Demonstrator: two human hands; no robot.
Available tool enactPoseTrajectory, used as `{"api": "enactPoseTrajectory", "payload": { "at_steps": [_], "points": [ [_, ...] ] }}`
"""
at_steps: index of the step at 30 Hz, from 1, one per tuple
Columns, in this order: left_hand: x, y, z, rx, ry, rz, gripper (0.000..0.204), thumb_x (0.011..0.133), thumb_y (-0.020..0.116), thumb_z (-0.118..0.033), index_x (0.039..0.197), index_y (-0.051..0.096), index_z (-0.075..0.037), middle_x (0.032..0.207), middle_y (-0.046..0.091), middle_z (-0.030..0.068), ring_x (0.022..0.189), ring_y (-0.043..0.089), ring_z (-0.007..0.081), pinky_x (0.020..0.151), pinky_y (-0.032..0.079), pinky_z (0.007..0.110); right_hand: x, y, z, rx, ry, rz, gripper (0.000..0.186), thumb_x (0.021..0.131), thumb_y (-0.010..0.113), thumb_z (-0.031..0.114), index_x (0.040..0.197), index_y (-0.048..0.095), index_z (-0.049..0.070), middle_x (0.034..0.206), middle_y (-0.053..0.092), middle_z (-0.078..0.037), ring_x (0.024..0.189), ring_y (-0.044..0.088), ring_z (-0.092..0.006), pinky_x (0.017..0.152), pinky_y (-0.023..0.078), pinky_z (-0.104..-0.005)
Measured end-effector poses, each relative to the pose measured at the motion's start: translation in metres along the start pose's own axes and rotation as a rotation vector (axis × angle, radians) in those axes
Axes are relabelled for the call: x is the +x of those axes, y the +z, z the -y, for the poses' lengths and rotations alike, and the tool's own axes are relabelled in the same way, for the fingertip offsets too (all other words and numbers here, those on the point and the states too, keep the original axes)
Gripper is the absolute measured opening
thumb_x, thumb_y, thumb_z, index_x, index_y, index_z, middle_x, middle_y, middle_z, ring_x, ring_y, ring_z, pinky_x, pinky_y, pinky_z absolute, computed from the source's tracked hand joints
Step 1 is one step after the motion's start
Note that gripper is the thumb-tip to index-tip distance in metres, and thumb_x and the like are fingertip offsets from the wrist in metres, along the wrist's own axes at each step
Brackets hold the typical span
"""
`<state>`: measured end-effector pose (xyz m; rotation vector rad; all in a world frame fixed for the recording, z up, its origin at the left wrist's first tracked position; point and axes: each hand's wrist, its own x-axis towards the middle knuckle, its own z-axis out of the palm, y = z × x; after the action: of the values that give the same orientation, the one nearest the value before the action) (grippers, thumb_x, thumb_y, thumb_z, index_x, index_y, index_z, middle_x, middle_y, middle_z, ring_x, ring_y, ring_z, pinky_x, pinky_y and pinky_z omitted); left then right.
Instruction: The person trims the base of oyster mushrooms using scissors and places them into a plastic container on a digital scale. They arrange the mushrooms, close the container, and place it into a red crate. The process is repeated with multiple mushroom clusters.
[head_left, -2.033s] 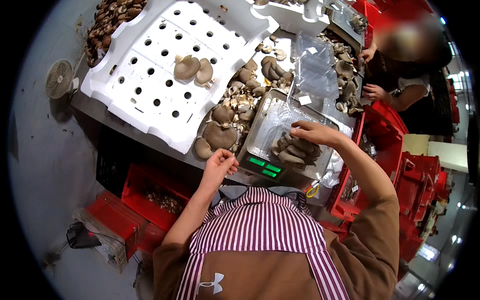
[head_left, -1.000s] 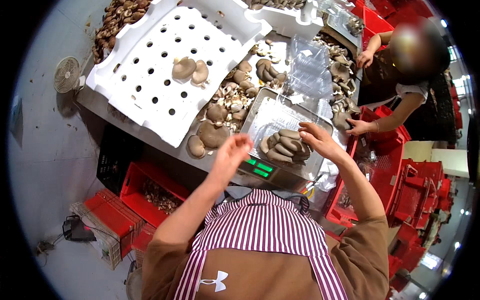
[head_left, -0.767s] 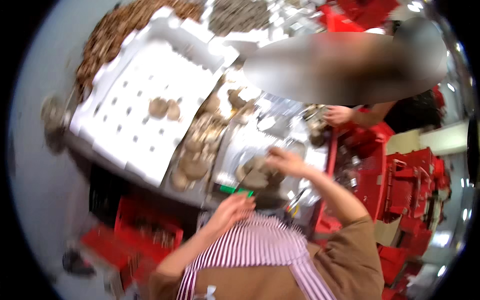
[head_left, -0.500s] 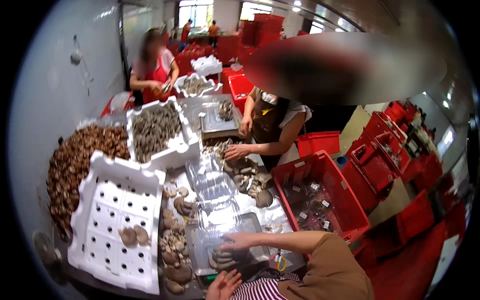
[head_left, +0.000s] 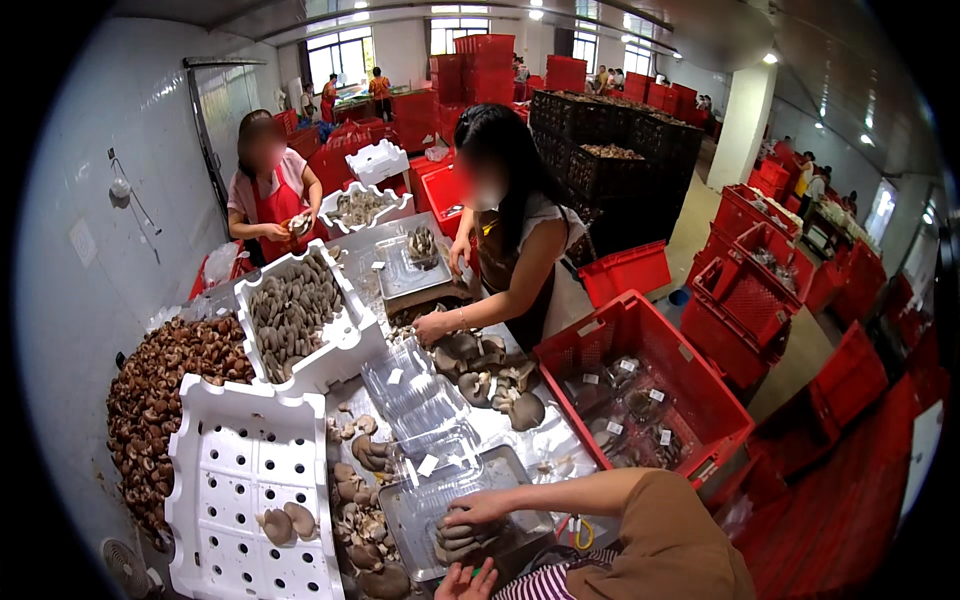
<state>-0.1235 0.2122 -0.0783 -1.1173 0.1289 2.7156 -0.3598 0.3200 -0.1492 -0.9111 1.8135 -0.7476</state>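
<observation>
My right hand comes in from the lower right and curls over a row of grey oyster mushrooms. The mushrooms lie in a shallow metal tray. Just below the tray, at the lower edge, my left hand is turned palm up with its fingers apart and nothing in it. A clear plastic box overlaps the tray's far side, beside a stack of similar clear boxes. Loose oyster mushrooms are heaped along the tray's left side.
A white foam crate with a few mushrooms stands at left, brown mushrooms piled behind it. A fuller foam crate is farther back. At right stands a red crate holding packs. A co-worker handles mushrooms across the table.
The head view has tilted up, showing more of the room. My right hand has curled more closely over the mushrooms. My left hand stays low beside the tray, palm up.
</observation>
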Motion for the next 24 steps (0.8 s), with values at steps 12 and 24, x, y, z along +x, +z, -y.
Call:
{"api": "enactPoseTrajectory", "payload": {
  "at_steps": [12, 24],
  "points": [
    [0.024, -0.017, 0.011, 0.431, 0.417, 0.101, 0.054, 0.098, 0.058, -0.018, 0.147, 0.037, -0.009, 0.15, 0.042, 0.018, 0.136, 0.045, 0.0375, 0.111, 0.039, 0.055, 0.037, -0.007, -0.034, 0.313, -0.022, 0.323, 0.084, 0.096, 0.036, 0.072, 0.143, 0.051, 0.004, 0.148, 0.049, -0.014, 0.134, 0.044, -0.0265, 0.112, 0.033, -0.0418],
    [0.006, 0.0, 0.01, 0.352, 0.409, 0.044, 0.06, 0.098, 0.057, -0.011, 0.151, 0.029, -0.001, 0.155, 0.029, 0.0173, 0.142, 0.037, 0.0299, 0.112, 0.038, 0.046, -0.01, -0.015, 0.041, 0.41, 0.175, 0.085, 0.065, 0.103, 0.039, 0.056, 0.133, 0.059, 0.001, 0.127, 0.064, -0.012, 0.112, 0.059, -0.0206, 0.101, 0.044, -0.0332]
  ]
}}
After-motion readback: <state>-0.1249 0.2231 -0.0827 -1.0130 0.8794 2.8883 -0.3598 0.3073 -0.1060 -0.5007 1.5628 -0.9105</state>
